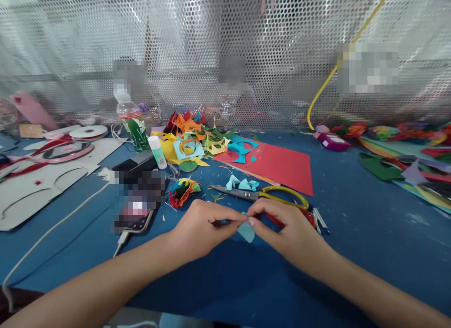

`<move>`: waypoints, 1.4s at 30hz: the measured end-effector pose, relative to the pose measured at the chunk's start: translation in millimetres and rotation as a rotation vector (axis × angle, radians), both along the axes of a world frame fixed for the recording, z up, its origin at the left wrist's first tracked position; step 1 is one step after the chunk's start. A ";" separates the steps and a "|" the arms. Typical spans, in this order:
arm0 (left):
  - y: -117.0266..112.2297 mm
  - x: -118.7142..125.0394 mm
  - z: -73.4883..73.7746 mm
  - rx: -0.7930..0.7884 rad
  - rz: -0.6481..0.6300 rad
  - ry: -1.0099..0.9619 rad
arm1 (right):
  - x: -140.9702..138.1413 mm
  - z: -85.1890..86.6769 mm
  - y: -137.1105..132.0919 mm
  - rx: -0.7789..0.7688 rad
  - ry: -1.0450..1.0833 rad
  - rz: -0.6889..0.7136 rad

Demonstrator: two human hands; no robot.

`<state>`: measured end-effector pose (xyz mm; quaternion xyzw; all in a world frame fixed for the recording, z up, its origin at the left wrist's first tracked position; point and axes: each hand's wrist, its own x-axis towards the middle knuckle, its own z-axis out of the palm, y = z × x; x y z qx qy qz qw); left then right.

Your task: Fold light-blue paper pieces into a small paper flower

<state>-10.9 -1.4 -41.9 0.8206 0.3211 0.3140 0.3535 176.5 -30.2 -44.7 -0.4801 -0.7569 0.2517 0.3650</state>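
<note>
Hands (200, 227) (289, 227) pinch blue paper (246, 232); bottle (136, 130) and glue stick (158, 153) stand capped.

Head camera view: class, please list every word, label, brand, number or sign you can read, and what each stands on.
No text is legible.
Bottle: green label, markings too blurred to read.
Glue stick: label print too small to read.
Phone: screen largely pixelated, unreadable.
Purple object: pale patch, nothing readable.

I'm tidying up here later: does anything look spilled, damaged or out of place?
Nothing looks plainly spilled or damaged. Untidiest is the loose heap of paper offcuts, with blue ones straying onto the red sheet, and tiny scraps scattered near the scissors.
</note>
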 end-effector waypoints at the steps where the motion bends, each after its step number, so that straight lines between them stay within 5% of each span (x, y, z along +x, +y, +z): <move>1: -0.2 0.6 -1.1 -0.045 0.032 -0.012 | -0.2 -0.3 0.1 -0.002 -0.007 -0.010; 6: 0.5 2.7 -6.2 -0.219 0.112 -0.087 | -2.8 -2.7 0.0 0.006 0.003 0.022; 13: 0.6 -0.1 -4.1 -0.338 0.057 -0.042 | -3.1 -6.4 -1.0 0.002 0.015 0.144; 20: 1.0 2.9 2.2 -0.391 0.061 -0.305 | -1.4 -1.9 -4.4 0.046 0.057 0.092; 27: 0.3 1.5 4.6 -0.220 0.020 -0.271 | -0.6 -4.8 -1.7 0.016 0.045 0.091; 33: -3.6 0.2 5.9 -0.048 0.016 -0.169 | -2.1 -6.6 -2.1 0.164 0.026 0.080; 42: -5.6 0.2 6.8 0.007 0.050 -0.137 | 0.7 -9.2 -1.7 0.250 -0.049 0.095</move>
